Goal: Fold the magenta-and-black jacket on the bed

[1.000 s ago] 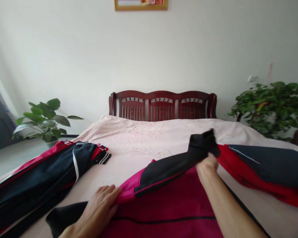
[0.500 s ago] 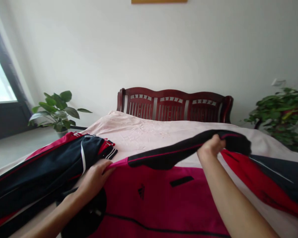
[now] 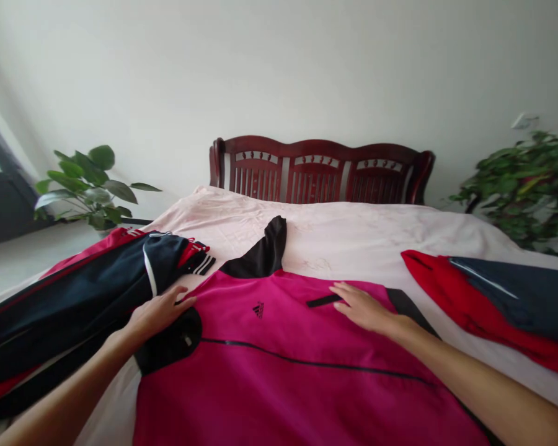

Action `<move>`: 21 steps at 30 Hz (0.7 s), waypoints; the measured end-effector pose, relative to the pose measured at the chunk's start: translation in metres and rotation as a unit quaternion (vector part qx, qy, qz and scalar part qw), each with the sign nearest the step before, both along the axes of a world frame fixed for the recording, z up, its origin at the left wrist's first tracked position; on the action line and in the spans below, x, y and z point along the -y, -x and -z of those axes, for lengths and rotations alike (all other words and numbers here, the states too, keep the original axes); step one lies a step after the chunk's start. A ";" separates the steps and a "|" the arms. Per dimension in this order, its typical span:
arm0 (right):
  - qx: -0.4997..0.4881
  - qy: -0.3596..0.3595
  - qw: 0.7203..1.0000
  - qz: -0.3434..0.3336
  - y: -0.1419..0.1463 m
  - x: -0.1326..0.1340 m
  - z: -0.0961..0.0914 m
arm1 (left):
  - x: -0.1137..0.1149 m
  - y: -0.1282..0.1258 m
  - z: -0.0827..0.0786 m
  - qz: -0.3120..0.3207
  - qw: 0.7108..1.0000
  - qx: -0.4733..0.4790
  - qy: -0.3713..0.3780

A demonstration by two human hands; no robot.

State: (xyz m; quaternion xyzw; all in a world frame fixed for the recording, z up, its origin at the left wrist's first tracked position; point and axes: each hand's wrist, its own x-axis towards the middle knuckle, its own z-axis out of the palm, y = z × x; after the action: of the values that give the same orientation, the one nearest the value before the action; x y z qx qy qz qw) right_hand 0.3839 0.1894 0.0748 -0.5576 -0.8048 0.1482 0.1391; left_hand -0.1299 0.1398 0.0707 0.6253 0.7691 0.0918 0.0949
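Observation:
A magenta zip jacket (image 3: 279, 390) with a black collar and a small chest logo lies spread out before me. Its black far sleeve (image 3: 255, 251) points away across the bed, bent near the end. My right hand (image 3: 365, 308) rests flat on the jacket by the black pocket strip (image 3: 323, 301), fingers stretched out. At the collar and shoulder corner is my left hand (image 3: 165, 310), its fingers loosely bent and apart, holding nothing that I can see. The near sleeve is out of sight.
Dark blue and red tracksuit clothes (image 3: 88, 291) lie on the left of the pale bedsheet (image 3: 344, 238). Folded red and navy garments (image 3: 506, 303) lie on the right. Beyond stands a dark red wooden bench back (image 3: 320, 167). Potted plants (image 3: 90, 179) flank the bed.
My right hand has let go of the black sleeve, which now lies on the sheet, and has come down onto the jacket front. My left hand has released the shoulder and shifted slightly left.

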 end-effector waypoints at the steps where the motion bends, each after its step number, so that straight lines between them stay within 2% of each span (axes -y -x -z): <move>1: 0.025 -0.007 1.000 -0.001 -0.020 0.017 -0.003 | 0.007 0.006 0.002 0.003 1.000 -0.009 0.004; 3: 0.046 -0.007 0.999 0.006 -0.059 0.053 -0.012 | 0.020 0.016 0.006 0.001 1.000 -0.023 0.012; 6: 0.019 0.011 0.998 0.060 -0.105 0.114 -0.025 | 0.033 0.024 0.008 -0.007 1.000 -0.029 -0.008; 10: -0.012 0.022 0.990 0.139 -0.139 0.206 -0.034 | 0.046 0.018 0.003 0.009 0.993 -0.098 -0.065; 12: -0.032 0.045 0.985 0.163 -0.143 0.248 -0.038 | 0.057 0.005 -0.001 0.054 0.980 -0.139 -0.132; 13: -0.042 0.064 0.983 0.170 -0.143 0.266 -0.040 | 0.065 -0.004 -0.003 0.096 0.972 -0.133 -0.166; 15: -0.049 0.108 0.978 0.171 -0.139 0.296 -0.043 | 0.084 -0.024 -0.003 0.193 0.961 -0.060 -0.190; 18: -0.012 0.145 0.977 0.155 -0.131 0.322 -0.042 | 0.122 -0.056 0.000 0.299 0.945 0.074 -0.110; 21: 0.045 0.121 0.981 0.145 -0.123 0.330 -0.041 | 0.158 -0.072 0.001 0.350 0.926 0.145 -0.011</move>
State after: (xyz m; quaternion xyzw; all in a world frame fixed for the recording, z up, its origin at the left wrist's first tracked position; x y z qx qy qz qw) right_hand 0.5068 -0.1404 0.1158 -0.6875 -0.6966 0.1977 0.0542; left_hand -0.0582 -0.0184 0.0699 0.8356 0.4783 0.1508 0.2242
